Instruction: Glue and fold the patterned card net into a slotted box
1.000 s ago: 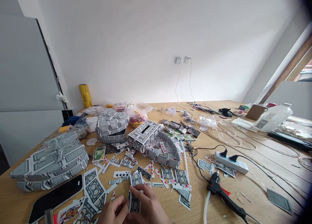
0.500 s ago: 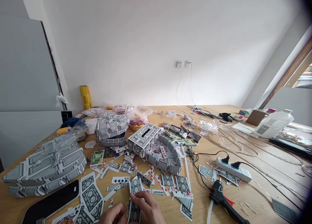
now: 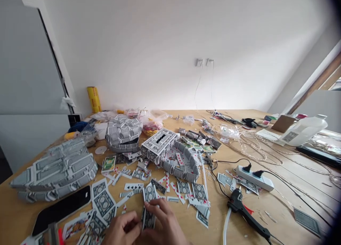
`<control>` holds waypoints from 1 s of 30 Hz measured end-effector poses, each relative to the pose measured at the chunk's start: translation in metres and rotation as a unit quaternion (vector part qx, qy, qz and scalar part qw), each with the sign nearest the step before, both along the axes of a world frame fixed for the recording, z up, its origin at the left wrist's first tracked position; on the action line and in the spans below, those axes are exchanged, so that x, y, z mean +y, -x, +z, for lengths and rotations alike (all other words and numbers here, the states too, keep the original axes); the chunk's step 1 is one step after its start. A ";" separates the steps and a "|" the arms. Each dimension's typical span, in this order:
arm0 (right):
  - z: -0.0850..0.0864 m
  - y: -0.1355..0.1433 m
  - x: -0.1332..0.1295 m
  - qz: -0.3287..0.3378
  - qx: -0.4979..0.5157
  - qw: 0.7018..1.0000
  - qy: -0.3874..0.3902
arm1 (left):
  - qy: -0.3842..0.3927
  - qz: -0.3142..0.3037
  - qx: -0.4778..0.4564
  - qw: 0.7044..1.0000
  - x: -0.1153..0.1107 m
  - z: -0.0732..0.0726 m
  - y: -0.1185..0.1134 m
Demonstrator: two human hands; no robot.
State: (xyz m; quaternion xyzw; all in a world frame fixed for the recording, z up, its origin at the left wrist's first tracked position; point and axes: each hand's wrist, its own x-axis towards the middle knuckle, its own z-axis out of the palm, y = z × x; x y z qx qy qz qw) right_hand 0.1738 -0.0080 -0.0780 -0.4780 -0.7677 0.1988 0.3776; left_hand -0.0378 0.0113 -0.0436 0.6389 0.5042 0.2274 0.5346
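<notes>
My left hand (image 3: 124, 228) is closed, its thumb and fingertips pinching the left edge of a folded playing card (image 3: 148, 218) with a dark patterned back. From the other side my right hand (image 3: 167, 222) grips the same card, fingertips pressed on its top edge and face. Just beyond the fingers lies another playing card (image 3: 150, 191), back up; whether the two are joined is hard to see. Cut card strips (image 3: 173, 199) and a six of spades (image 3: 133, 186) are scattered around. The lower parts of both hands run out of the frame.
A black phone (image 3: 62, 209) lies at the left beside loose cards. Behind it sit boat-shaped card constructions (image 3: 61, 168) and a card-covered box (image 3: 160, 142). To the right are a hot glue gun (image 3: 243, 211) and a white power strip (image 3: 255, 177) with trailing cords.
The view has tilted slightly, so the table sits a little higher. Both hands keep their hold on the card with small finger shifts. A red-edged object now shows at the lower left.
</notes>
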 end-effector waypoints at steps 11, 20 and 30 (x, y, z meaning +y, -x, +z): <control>0.028 0.004 -0.015 -0.031 0.034 0.998 0.037 | -0.009 0.010 -0.052 0.999 -0.010 0.025 -0.002; 0.036 0.010 -0.018 -0.036 0.023 0.999 0.032 | -0.164 0.026 0.030 0.986 -0.010 0.019 -0.003; 0.051 0.007 -0.016 -0.020 0.146 0.987 0.063 | -0.289 0.013 0.047 0.956 -0.007 0.022 0.004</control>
